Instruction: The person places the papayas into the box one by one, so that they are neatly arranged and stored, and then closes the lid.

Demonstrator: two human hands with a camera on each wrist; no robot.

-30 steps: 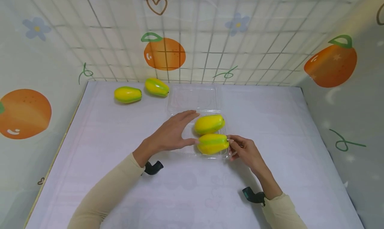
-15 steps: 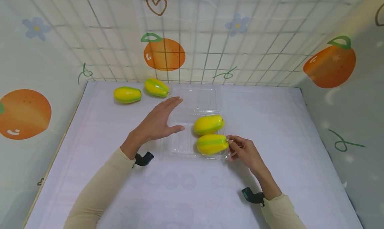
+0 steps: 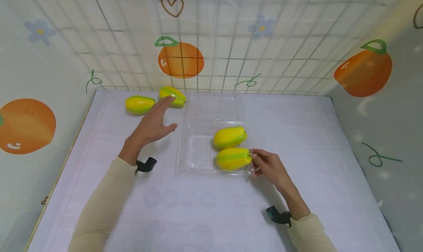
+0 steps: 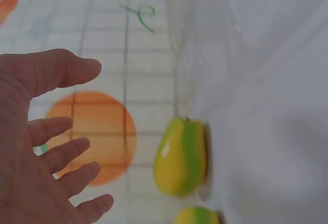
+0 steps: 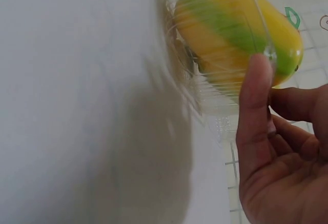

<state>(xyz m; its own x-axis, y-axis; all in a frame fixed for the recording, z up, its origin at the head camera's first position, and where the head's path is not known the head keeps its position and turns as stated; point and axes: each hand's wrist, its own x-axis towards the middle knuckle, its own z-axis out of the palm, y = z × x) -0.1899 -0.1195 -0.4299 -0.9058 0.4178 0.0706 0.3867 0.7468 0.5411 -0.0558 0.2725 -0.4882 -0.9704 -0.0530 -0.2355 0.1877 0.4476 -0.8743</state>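
A right hand [image 3: 269, 166] pinches the rim of a clear, ridged plastic container [image 3: 201, 149], lying open on a white tabletop [image 3: 297, 134], two glossy, oblong yellow-green fruits [image 3: 231, 159] inside; a left hand [image 3: 150, 124], fingers spread, hovers near two matching loose fruits [image 3: 138, 104].

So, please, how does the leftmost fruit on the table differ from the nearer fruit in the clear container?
Place: the leftmost fruit lies directly on the table, towards its far edge; the nearer fruit lies in the clear container.
Colour: in the head view, the leftmost fruit shows green along its lower edge; the nearer fruit has a green band along its top.
Shared: both are yellow-green, glossy, elongated and lying on their sides.
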